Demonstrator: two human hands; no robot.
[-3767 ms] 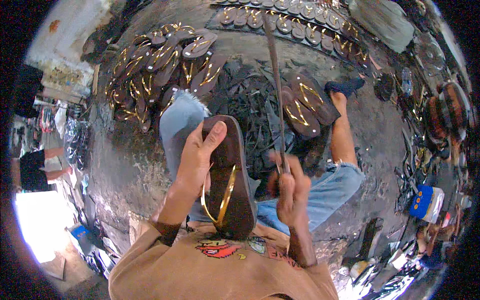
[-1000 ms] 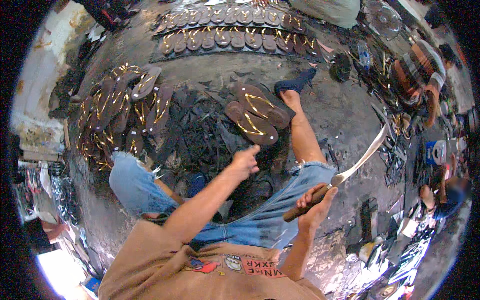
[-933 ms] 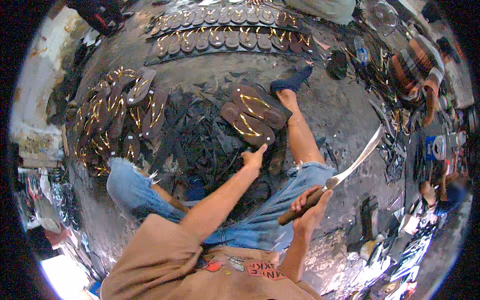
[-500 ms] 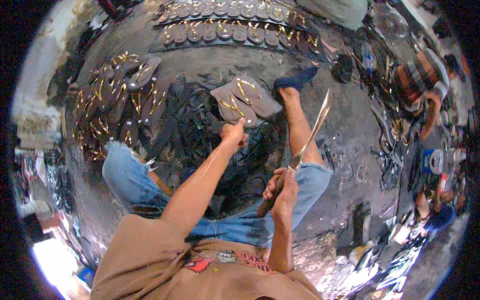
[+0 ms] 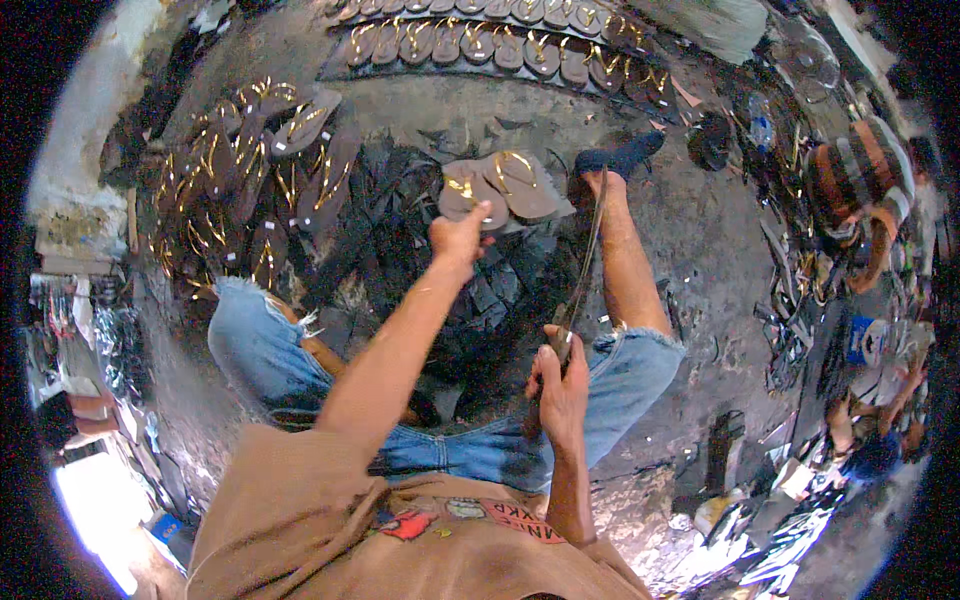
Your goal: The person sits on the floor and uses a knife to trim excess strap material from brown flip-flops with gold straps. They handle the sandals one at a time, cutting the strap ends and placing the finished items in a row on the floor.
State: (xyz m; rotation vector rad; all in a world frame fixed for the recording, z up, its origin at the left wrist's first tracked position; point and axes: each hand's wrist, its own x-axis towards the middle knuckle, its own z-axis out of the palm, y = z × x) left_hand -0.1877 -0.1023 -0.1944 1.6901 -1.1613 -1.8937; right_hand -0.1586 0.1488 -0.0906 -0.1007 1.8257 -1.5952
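My left hand (image 5: 458,240) is closed on the near end of a brown flip-flop (image 5: 465,200) with a gold strap, thumb on top and fingers mostly hidden beneath. Against that one's right side lies a second gold-strapped flip-flop (image 5: 522,187), partly over a grey uncut sheet edge. In my right hand (image 5: 564,385) is a long knife (image 5: 590,245), gripped by its dark handle over my right thigh. Its thin blade points away from me and stands apart from the flip-flops, beside my outstretched lower leg.
A heap of finished-looking flip-flops (image 5: 235,175) lies at the left, and two rows of flip-flops (image 5: 500,48) stretch along the far side. Dark rubber scraps (image 5: 370,215) cover the floor between my legs. Another person in a striped top (image 5: 860,165) is at the right.
The knife blade has swung leftward and now shows edge-on. My left hand now has the near flip-flop in its grip, and the pair has turned a little. The whole view has shifted slightly.
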